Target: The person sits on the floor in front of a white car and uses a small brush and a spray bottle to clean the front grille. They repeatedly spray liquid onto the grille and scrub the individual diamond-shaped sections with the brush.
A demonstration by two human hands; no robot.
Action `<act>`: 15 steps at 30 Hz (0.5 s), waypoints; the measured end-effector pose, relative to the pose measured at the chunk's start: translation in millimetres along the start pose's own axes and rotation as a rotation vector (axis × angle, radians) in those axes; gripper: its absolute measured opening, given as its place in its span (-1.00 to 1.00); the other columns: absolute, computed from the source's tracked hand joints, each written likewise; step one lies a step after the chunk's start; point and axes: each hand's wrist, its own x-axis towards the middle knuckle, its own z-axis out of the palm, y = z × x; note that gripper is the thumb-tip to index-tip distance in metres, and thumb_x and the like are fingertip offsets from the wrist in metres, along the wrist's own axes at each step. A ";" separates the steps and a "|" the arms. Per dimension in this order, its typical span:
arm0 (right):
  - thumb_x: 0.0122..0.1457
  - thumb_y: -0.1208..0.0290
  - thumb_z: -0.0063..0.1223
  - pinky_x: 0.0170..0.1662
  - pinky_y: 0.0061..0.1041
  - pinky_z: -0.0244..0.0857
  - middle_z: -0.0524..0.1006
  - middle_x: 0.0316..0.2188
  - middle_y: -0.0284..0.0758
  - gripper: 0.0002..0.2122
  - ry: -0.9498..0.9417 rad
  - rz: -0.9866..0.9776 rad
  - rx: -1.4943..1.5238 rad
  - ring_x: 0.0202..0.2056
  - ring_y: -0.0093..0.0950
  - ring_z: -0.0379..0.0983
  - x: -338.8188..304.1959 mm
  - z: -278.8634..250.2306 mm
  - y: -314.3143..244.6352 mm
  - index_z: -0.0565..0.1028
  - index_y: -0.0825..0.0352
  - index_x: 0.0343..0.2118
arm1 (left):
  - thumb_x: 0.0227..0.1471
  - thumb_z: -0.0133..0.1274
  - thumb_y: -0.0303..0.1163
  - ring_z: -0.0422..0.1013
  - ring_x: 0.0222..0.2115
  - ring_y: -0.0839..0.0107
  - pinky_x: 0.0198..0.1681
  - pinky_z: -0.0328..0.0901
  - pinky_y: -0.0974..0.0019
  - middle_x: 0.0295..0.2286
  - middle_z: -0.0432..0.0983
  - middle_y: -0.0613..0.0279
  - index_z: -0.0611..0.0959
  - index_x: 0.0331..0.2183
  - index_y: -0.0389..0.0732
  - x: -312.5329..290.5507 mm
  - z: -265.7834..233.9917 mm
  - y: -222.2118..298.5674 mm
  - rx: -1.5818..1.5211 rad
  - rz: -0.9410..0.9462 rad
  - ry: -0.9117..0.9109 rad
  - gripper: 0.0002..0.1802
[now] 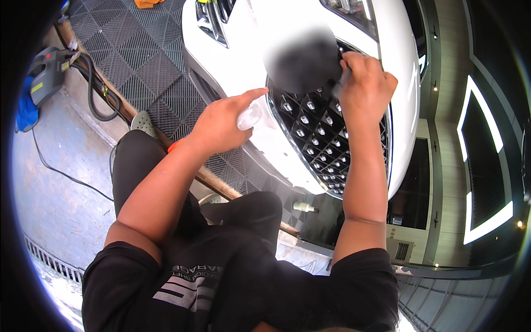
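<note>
A white car front (249, 61) fills the upper middle, with a black grille (315, 130) set with several small silver studs. My left hand (221, 122) is closed round a small whitish, translucent, rounded thing (250, 116), mostly hidden by the fingers. Its index finger reaches out to the grille's left edge. Over the grille's right part, my right hand (366, 88) pinches something small and dark (344, 76), too blurred to name. A smeared dark patch (307, 61) covers the upper grille beside it.
Dark ribbed floor tiles (133, 61) lie left of the car. A grey machine (50, 74) with a black hose stands at far left, a blue cloth (26, 113) beside it. A small pale bottle (303, 207) lies below the grille. An orange cloth (148, 3) shows at the top.
</note>
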 end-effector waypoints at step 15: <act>0.05 0.57 0.20 -0.09 -0.30 0.19 0.47 -0.42 -0.46 -0.77 -0.137 -0.154 -0.119 -0.42 -0.39 0.51 -0.6 1.1 13.7 0.59 0.03 -0.29 | -0.13 0.26 -0.57 0.58 -0.11 -0.10 0.03 0.47 0.00 -0.15 0.65 -0.05 0.48 0.30 0.15 -4.4 -2.9 -4.0 0.063 0.062 0.041 -0.08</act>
